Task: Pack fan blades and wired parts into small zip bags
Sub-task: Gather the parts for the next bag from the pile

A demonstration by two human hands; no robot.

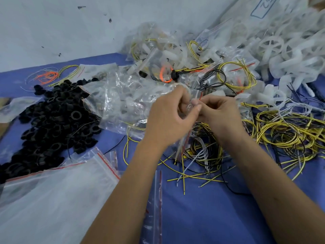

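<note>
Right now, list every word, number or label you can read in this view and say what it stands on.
"52", rotated, inside a blue outlined box printed on the large clear bag at the top right; the box runs past the frame edge, so more characters may be cut off.
Nothing else is legible: the small zip bags with red seal strips show no print.

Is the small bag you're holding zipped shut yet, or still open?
Cannot tell. Both hands, left hand and right hand, pinch the small zip bag at its top; fingers and blur hide the seal.
</note>
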